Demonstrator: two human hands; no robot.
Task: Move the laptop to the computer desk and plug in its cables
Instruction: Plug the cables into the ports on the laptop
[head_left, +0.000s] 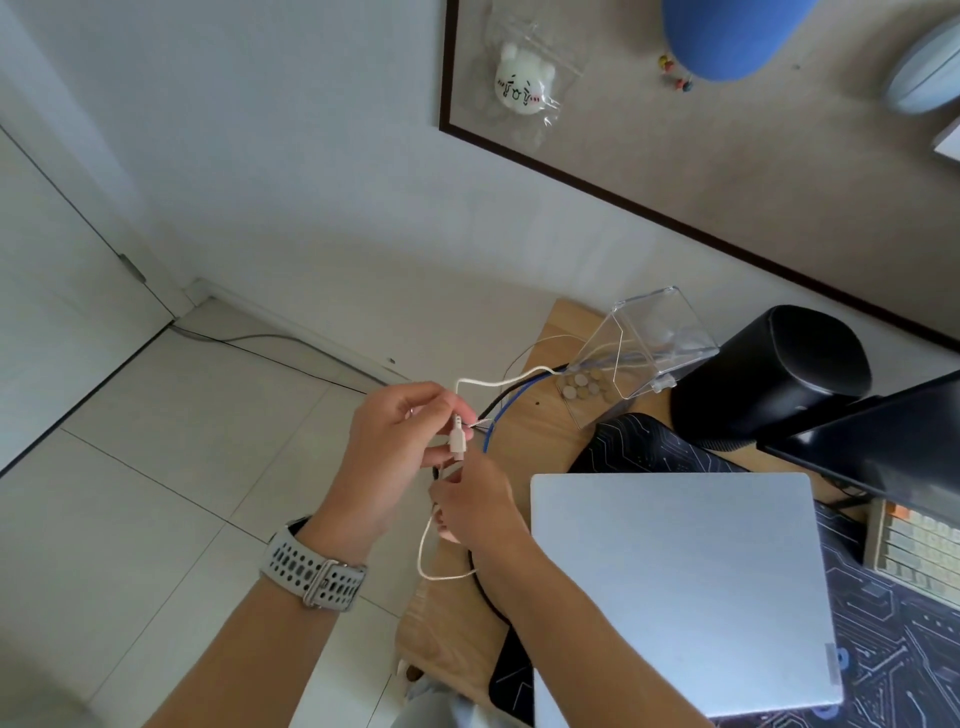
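Observation:
The closed silver laptop (680, 587) lies flat on the dark desk mat (893, 649) on the wooden desk (535, 431). My left hand (395, 457) hovers off the desk's left edge, pinching a white cable (498, 383) just above its beige plug (457, 440). Just below it, my right hand (472, 506) grips the same white cable lower down, where it loops under my wrist. A black cable (480, 587) and a blue cable (493, 423) run beside the hands toward the desk's back.
A clear plastic box (649, 348) with coins stands at the desk's back corner. A black speaker (774, 374), a monitor (893, 441) and a keyboard (919, 551) sit to the right. White tiled floor (156, 493) lies to the left, a pinboard (727, 130) on the wall.

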